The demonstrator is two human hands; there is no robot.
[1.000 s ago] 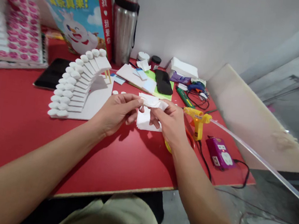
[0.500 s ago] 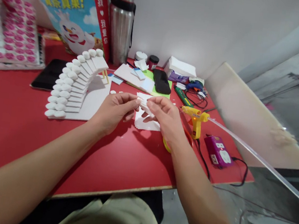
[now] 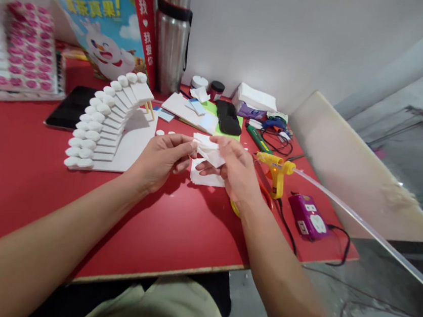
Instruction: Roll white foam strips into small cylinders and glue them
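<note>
Between my two hands is a small folded piece of thin white paper [image 3: 212,153]. My left hand [image 3: 163,160] pinches its left end between thumb and forefinger. On the other end, my right hand [image 3: 239,169] has thumb and forefinger closed, with the lower fingers curled beneath. Under the hands lies a stack of white paper squares [image 3: 207,179]. Left of them stands a white curved staircase model [image 3: 106,149], its outer edge lined with round white pieces [image 3: 83,143]. Two small white discs [image 3: 160,133] lie just beyond my left hand.
Right of my right hand stand a yellow glue gun [image 3: 277,173] with a long glue stick and a purple power socket [image 3: 309,216]. Scissors [image 3: 235,208] are partly hidden under my right wrist. Behind are a black case [image 3: 228,117], tissues [image 3: 255,100], a steel flask [image 3: 171,37] and a tablet [image 3: 70,107].
The paper's right part has opened out and now shows a wider loose flap. My right fingers have shifted slightly on it; my left hand keeps its pinch.
</note>
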